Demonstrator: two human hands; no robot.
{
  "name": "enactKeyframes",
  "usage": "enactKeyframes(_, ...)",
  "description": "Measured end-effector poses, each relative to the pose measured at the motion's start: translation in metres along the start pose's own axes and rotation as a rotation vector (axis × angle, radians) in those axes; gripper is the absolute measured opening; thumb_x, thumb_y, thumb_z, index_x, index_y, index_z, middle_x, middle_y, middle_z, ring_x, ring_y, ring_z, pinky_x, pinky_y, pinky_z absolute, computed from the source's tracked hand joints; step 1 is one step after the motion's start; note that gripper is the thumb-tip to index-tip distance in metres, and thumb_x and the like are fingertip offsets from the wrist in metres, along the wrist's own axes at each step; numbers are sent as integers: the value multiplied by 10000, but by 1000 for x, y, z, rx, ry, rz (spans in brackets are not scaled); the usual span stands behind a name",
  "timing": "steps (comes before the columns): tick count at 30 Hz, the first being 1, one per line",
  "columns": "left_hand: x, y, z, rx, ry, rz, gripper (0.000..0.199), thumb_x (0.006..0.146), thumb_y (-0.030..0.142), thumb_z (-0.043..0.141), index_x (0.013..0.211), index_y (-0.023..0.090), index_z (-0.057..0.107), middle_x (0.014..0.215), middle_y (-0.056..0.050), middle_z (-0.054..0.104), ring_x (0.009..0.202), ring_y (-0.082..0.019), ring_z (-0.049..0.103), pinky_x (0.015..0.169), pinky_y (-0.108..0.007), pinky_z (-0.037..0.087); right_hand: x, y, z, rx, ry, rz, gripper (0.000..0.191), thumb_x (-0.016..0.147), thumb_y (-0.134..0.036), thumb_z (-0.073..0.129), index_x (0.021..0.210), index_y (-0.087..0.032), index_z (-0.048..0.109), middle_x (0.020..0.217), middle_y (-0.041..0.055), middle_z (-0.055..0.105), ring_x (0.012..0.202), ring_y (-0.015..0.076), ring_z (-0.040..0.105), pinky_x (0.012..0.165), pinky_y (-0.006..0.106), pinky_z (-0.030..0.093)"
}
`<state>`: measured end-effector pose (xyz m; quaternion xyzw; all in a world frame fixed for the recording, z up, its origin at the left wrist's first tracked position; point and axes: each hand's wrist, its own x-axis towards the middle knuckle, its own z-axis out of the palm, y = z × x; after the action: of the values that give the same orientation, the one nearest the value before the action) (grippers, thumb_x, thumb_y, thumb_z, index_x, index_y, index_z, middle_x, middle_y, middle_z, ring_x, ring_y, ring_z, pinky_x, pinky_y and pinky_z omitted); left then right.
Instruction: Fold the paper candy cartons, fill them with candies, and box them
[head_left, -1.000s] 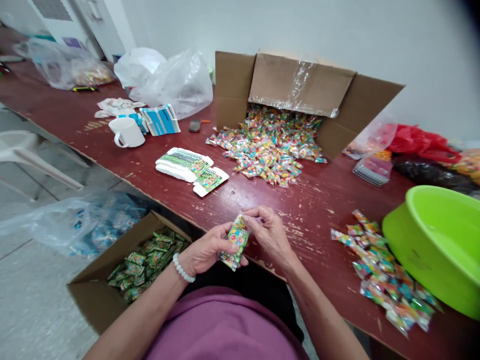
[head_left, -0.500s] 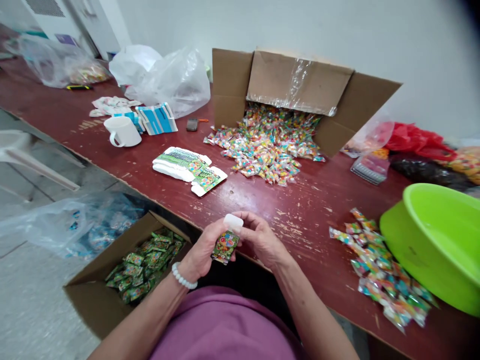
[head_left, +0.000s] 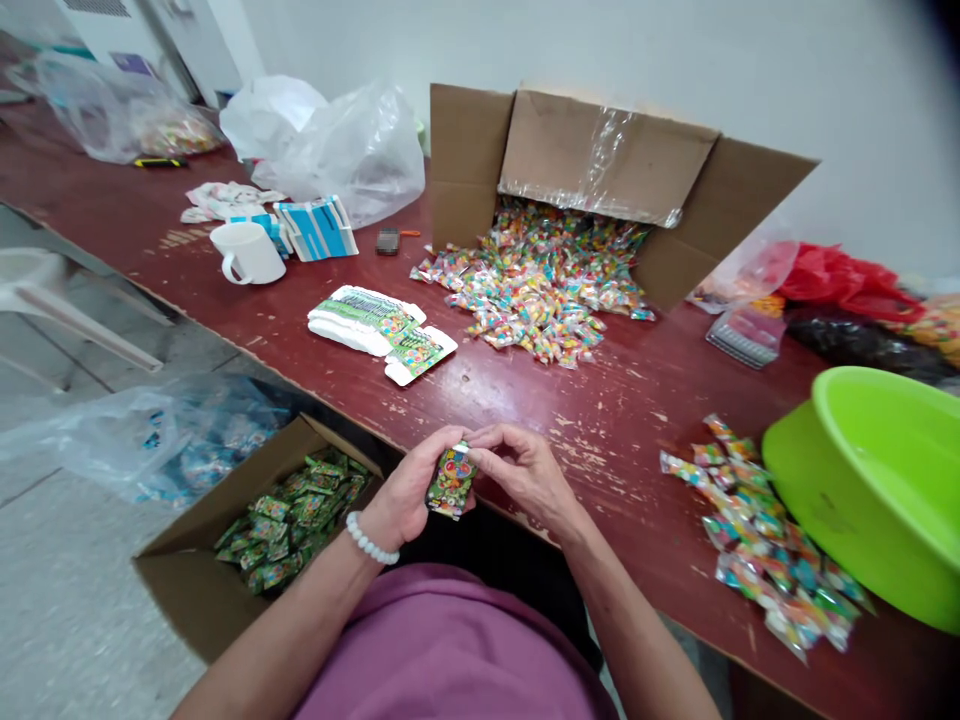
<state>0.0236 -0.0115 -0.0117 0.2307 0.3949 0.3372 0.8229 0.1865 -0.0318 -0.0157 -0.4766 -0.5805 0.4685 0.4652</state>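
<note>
In my left hand (head_left: 403, 497) a small green candy box (head_left: 451, 484) with a colourful print stands nearly upright, my fingers wrapped round its sides. My right hand (head_left: 531, 478) has thumb and fingers closed at the top end of this box, where only a narrow strip of white flap shows. Just beyond my hands, flattened candy boxes (head_left: 358, 318) of the same print lie stacked on the red table (head_left: 517, 400). Below my left arm, a cardboard carton (head_left: 176, 590) holds many small green candy boxes (head_left: 296, 515).
Wrapped candies (head_left: 544, 300) spill from a large carton (head_left: 607, 150) at the back. More wrapped candies (head_left: 765, 545) lie beside a green basin (head_left: 832, 490) at right. A white mug (head_left: 251, 255), plastic bags (head_left: 352, 150) and a white stool (head_left: 67, 300) are at left.
The white flap that stood up from the top of the candy box is now folded down, mostly out of sight. My right fingers have stayed at that end. The view has shifted slightly.
</note>
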Motion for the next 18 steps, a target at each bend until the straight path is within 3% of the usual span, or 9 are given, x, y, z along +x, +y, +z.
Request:
enactKeyframes(4,-3,-5,5,145,21,178,256,883,401,633,999,179,682,766,-2,663,522,-121,614,442,-222,527,4,3,9,27,80,115,177,766,-320,774,874,-185,736,836,24,749,690,149,650,668,270,523)
enactKeyframes(8,-5,-4,5,149,14,54,534,919,584,509,1250,189,652,796,-57,716,500,-141,621,453,-257,541,9,-3,11,341,26,218,206,716,-345,812,734,-165,711,882,48,753,606,123,618,577,257,507)
enactKeyframes(11,-4,-3,2,144,4,40,566,912,580,527,1288,174,648,786,-79,735,494,-145,625,456,-254,539,12,-9,9,406,0,246,236,691,-356,834,688,-160,701,909,67,759,650,147,647,601,278,524)
enactKeyframes(15,0,0,-3,82,21,44,426,895,397,590,1231,154,686,853,-87,754,522,-153,647,439,-251,534,7,-9,5,155,-29,85,184,818,-365,738,787,-183,736,986,72,752,851,201,690,778,335,543)
enactKeyframes(18,2,4,-5,-66,6,-19,369,878,281,542,1189,153,695,924,-88,754,531,-165,659,443,-286,553,-3,-6,5,-178,-100,-104,256,870,-411,686,1048,-231,718,1135,76,709,1066,245,642,946,412,493)
